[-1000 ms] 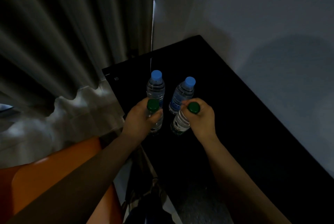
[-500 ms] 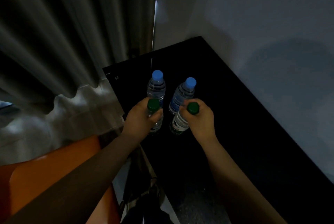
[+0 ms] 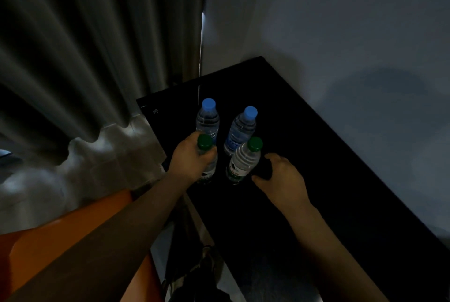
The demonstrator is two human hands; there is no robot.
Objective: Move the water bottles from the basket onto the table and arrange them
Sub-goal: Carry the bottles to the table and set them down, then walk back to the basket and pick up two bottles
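Two blue-capped water bottles stand at the back of the black table [image 3: 316, 180]: one on the left [image 3: 207, 119] and one on the right [image 3: 241, 130]. In front of them stand two green-capped bottles. My left hand [image 3: 192, 161] grips the left green-capped bottle [image 3: 205, 153] around its neck and shoulder. The right green-capped bottle [image 3: 244, 160] stands free on the table. My right hand [image 3: 283, 176] hovers just right of it, fingers loosely curved, holding nothing. No basket is in view.
A grey curtain [image 3: 85, 58] hangs on the left and a pale wall [image 3: 341, 33] runs behind and to the right of the table. An orange object [image 3: 60, 233] sits at lower left. Dark items [image 3: 194, 277] lie on the floor by the table's near corner.
My right hand has let go of the right green-capped bottle and drawn back to the right. My left hand keeps its grip on the left one.
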